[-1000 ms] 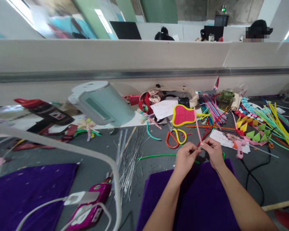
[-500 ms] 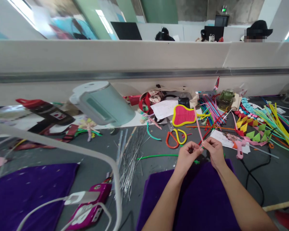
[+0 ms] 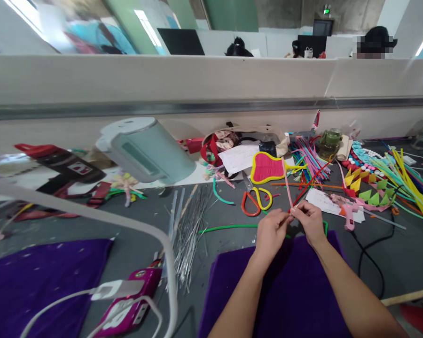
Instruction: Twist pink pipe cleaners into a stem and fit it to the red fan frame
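My left hand (image 3: 272, 234) and my right hand (image 3: 309, 223) meet fingertip to fingertip above the front edge of a dark purple cloth (image 3: 232, 286). Both are closed in a pinch where a pink pipe cleaner (image 3: 288, 185) and a red pipe cleaner (image 3: 313, 180) come together. The pink one stands up from the fingers; the red one slants away to the upper right. My fingers hide the joint between them. A green pipe cleaner (image 3: 232, 227) lies on the table left of and behind my hands. Scissors (image 3: 256, 201) with red and yellow handles rest just beyond my left hand.
A pink glue gun (image 3: 349, 216) lies on the right with its black cord. Bundled pipe cleaners (image 3: 409, 183) and a green jar (image 3: 329, 143) are behind it. Leftward are silver wires (image 3: 192, 239), a pale kettle (image 3: 151, 152), a magenta power bank (image 3: 134, 300) and a white curved arm (image 3: 162, 234).
My left hand has rolled so its back shows more, its fingers closing in against the right fingertips. The pink and red pipe cleaners remain pinched. The view has shifted slightly.
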The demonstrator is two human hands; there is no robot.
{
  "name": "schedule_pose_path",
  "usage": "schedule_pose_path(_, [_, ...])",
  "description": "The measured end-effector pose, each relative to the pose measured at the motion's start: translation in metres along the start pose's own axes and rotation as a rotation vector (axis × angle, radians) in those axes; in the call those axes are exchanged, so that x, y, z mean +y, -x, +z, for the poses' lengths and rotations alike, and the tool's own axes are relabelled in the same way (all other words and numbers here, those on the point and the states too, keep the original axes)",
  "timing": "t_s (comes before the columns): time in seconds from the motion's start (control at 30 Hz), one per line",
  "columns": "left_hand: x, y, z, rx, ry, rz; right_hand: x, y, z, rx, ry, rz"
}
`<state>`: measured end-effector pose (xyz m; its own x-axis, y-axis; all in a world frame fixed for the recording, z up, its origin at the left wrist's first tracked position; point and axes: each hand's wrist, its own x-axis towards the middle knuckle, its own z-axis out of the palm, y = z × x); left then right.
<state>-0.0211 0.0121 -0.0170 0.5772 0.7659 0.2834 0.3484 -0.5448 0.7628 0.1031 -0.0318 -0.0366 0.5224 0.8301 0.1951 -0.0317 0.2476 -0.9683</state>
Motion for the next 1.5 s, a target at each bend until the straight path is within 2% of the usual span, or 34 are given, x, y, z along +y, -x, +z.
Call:
schedule_pose_path(0.17, [-0.005, -0.002, -0.007, -0.275, 0.738, -0.377, -0.007, 0.003, 0.002, -0.067, -0.152, 0.053])
schedule_pose_path(0.27, [-0.005, -0.001, -0.008, -0.402, 0.981, -0.510, -0.011, 0.004, 0.004, -0.100, -0.264, 0.103])
schedule_pose_path(0.33, [-0.004, -0.001, -0.005, -0.436, 1.053, -0.546, -0.011, 0.004, 0.003, -0.105, -0.313, 0.130])
schedule_pose_path(0.4, [-0.003, -0.002, -0.002, -0.387, 1.014, -0.533, -0.009, 0.003, 0.002, -0.082, -0.304, 0.138])
schedule_pose_path(0.47, [-0.001, -0.003, 0.003, -0.243, 0.845, -0.471, -0.006, 0.000, 0.000, -0.031, -0.249, 0.126])
schedule_pose_path(0.6, [0.003, 0.000, 0.008, 0.087, 0.236, -0.189, -0.002, -0.002, -0.001, 0.061, -0.134, 0.078])
schedule_pose_path(0.7, [0.006, 0.004, 0.008, 0.164, -0.172, 0.044, -0.002, -0.001, 0.001, 0.050, -0.108, 0.069])
schedule_pose_path(0.77, [0.006, 0.006, 0.008, 0.161, -0.288, 0.122, -0.002, 0.000, 0.002, 0.036, -0.110, 0.071])
schedule_pose_path(0.83, [0.006, 0.006, 0.007, 0.150, -0.280, 0.122, -0.002, 0.001, 0.002, 0.034, -0.102, 0.063])
schedule_pose_path(0.9, [0.005, 0.004, 0.006, 0.121, -0.153, 0.051, -0.002, 0.001, 0.002, 0.036, -0.084, 0.046])
schedule_pose_path(0.97, [0.003, 0.002, 0.004, 0.043, 0.097, -0.091, -0.003, 0.001, 0.002, 0.033, -0.084, 0.037])
schedule_pose_path(1.1, [-0.002, -0.002, 0.000, -0.199, 0.693, -0.409, -0.008, 0.002, 0.002, -0.015, -0.186, 0.059])
schedule_pose_path(1.2, [-0.002, -0.002, -0.001, -0.359, 1.027, -0.516, -0.013, 0.004, 0.003, -0.074, -0.276, 0.098])
schedule_pose_path(1.27, [-0.001, -0.002, 0.000, -0.433, 1.146, -0.535, -0.014, 0.004, 0.003, -0.092, -0.309, 0.120])
schedule_pose_path(1.33, [0.000, -0.002, 0.002, -0.411, 1.107, -0.521, -0.013, 0.003, 0.002, -0.063, -0.306, 0.122])
schedule_pose_path(1.37, [0.001, -0.002, 0.003, -0.355, 1.027, -0.499, -0.011, 0.003, 0.001, -0.035, -0.285, 0.116])
schedule_pose_path(1.5, [0.004, -0.001, 0.008, -0.031, 0.470, -0.304, -0.005, 0.000, 0.001, 0.065, -0.156, 0.084])
